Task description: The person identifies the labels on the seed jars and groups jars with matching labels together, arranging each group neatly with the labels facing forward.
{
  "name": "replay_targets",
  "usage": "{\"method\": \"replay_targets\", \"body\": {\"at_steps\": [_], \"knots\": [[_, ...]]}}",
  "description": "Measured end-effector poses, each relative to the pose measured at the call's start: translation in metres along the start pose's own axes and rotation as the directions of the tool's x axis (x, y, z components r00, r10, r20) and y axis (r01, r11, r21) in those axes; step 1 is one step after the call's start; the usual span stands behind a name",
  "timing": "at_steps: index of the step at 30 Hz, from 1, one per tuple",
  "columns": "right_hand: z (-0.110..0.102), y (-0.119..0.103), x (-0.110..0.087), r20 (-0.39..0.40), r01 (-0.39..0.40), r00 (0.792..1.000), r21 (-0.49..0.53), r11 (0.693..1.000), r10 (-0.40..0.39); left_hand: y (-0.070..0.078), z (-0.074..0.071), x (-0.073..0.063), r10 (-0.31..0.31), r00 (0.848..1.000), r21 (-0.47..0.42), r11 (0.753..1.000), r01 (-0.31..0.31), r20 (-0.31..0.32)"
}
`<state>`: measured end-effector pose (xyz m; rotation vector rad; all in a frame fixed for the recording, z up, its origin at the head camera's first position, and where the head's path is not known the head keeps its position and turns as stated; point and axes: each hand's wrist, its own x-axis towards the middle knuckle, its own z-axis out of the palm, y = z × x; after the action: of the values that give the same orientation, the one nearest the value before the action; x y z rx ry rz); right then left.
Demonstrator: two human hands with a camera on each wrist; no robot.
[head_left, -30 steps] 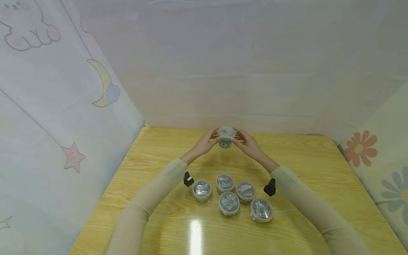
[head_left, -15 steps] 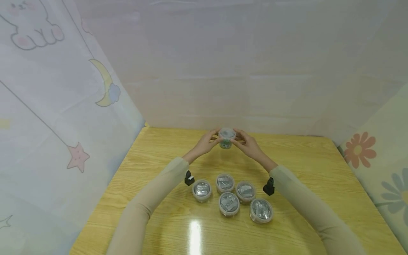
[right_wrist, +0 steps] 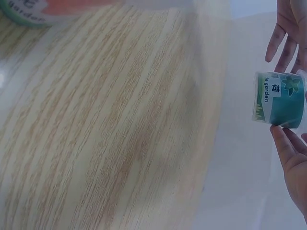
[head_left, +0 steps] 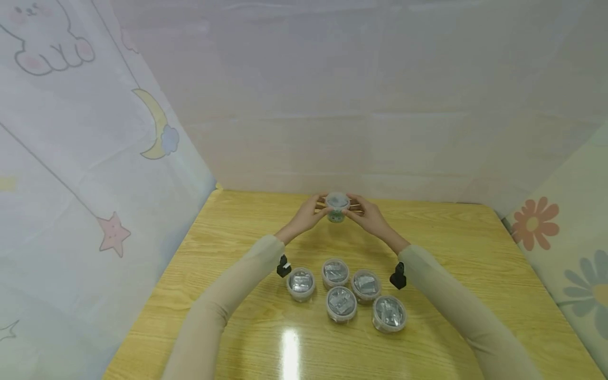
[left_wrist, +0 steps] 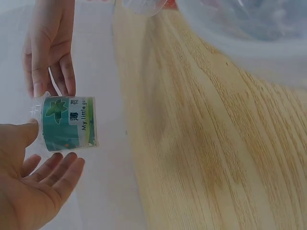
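Note:
Near the far edge of the table, my left hand (head_left: 305, 215) and right hand (head_left: 371, 217) hold a small lidded plastic tub (head_left: 336, 212) from either side, above the wood. In the left wrist view the tub (left_wrist: 69, 123) has a teal label with a mint leaf and the words "My little g...". My left hand (left_wrist: 29, 177) has its thumb at the clear lid and its fingers by the tub's side. The right wrist view catches the tub (right_wrist: 280, 99) between both hands, with fingertips of my right hand (right_wrist: 293, 160) touching its side.
Several similar tubs with clear lids and silvery packets inside stand nearer me, among them a left tub (head_left: 301, 284), a front tub (head_left: 341, 304) and a right tub (head_left: 389, 313). Fabric walls (head_left: 304, 132) border the wooden table (head_left: 228, 338) at the back and sides.
Both forearms have shifted slightly inward, and the held tub sits a touch lower in the head view. The grip looks the same, and the standing tubs have not moved.

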<state>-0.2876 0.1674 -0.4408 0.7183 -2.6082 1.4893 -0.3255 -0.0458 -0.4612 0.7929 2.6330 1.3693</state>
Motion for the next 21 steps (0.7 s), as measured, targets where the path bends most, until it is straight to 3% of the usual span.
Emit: {"method": "replay_targets", "body": {"at_steps": [10,17,21], "knots": [[0.001,0.003,0.002,-0.011,-0.017,1.000,-0.044,0.999,0.016,-0.007,0.004,0.003,-0.033,0.999,-0.030,0.999,0.032,-0.037],[0.009,0.045,0.013,-0.052,-0.018,0.999,-0.036,0.999,0.016,-0.010,0.007,0.006,-0.027,0.999,-0.019,0.999,0.026,-0.043],[0.011,0.051,0.014,-0.064,-0.035,0.997,-0.027,0.999,0.033,-0.012,0.009,0.007,-0.037,0.999,-0.014,0.999,0.037,-0.025]]}}
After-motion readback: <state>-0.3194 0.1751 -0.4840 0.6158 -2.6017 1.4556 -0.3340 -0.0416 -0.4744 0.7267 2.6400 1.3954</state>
